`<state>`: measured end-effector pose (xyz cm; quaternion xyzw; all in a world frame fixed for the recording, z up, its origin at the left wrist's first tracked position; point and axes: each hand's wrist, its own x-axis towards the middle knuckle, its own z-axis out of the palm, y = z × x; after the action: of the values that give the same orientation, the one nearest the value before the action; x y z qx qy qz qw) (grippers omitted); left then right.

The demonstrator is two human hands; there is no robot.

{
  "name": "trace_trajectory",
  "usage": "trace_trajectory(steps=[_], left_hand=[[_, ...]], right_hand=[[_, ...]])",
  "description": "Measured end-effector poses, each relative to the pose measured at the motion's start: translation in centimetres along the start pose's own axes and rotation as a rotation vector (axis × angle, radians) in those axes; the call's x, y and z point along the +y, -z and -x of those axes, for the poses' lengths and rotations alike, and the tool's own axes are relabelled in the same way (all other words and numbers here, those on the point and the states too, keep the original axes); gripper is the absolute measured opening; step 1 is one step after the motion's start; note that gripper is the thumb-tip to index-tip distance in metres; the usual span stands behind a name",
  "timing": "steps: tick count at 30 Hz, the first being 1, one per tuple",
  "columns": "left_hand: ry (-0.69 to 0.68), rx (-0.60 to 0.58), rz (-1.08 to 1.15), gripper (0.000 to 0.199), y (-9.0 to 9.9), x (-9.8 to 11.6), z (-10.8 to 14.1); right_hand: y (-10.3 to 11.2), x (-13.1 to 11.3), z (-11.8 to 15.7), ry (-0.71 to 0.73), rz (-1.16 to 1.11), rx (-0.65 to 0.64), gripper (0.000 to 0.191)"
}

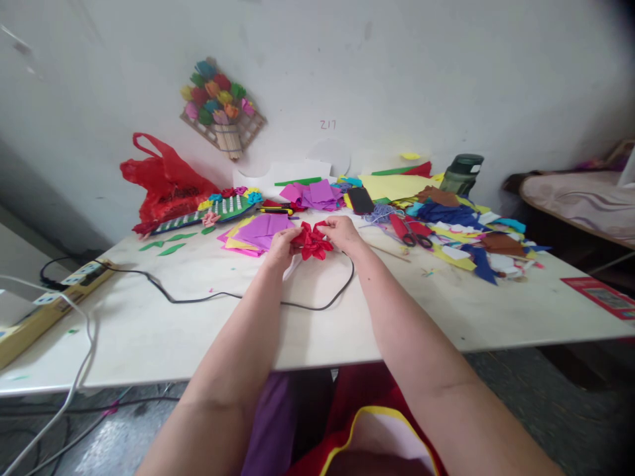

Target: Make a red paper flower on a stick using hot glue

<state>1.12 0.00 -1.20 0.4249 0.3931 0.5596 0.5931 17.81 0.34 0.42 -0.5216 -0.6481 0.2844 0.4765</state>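
A red paper flower (313, 242) with crinkled petals is held above the middle of the table, between my two hands. My left hand (284, 248) is closed on its left side, fingers pinching a petal. On the other side my right hand (342, 233) pinches the flower's upper right edge. Behind my left hand lies a stack of purple, pink and yellow paper sheets (255, 233). A black cable (317, 309) loops across the table beneath my wrists.
Scissors (417, 240), a phone (360, 201) and coloured scraps (476, 231) cover the right rear. A green bottle (462, 174) stands behind them. At the left are a red plastic bag (163, 178), green paper leaves (172, 249) and a power strip (64, 297).
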Motion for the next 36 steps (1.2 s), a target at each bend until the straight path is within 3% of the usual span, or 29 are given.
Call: trace_trajectory(steps=[16, 27, 33, 36], left_hand=[[-0.013, -0.061, -0.049, 0.026, 0.1, 0.6, 0.7], [0.002, -0.067, -0.044, 0.022, -0.2, 0.7, 0.9], [-0.050, 0.038, 0.051, 0.015, 0.1, 0.2, 0.2], [-0.067, 0.124, 0.094, 0.012, 0.2, 0.0, -0.2]], right_hand=[[-0.3, 0.4, -0.3, -0.006, -0.012, 0.014, 0.010], [-0.3, -0.7, 0.3, -0.061, -0.084, -0.011, 0.010], [0.4, -0.4, -0.1, -0.011, -0.078, 0.244, 0.014], [0.9, -0.8, 0.0, -0.020, -0.074, 0.238, 0.018]])
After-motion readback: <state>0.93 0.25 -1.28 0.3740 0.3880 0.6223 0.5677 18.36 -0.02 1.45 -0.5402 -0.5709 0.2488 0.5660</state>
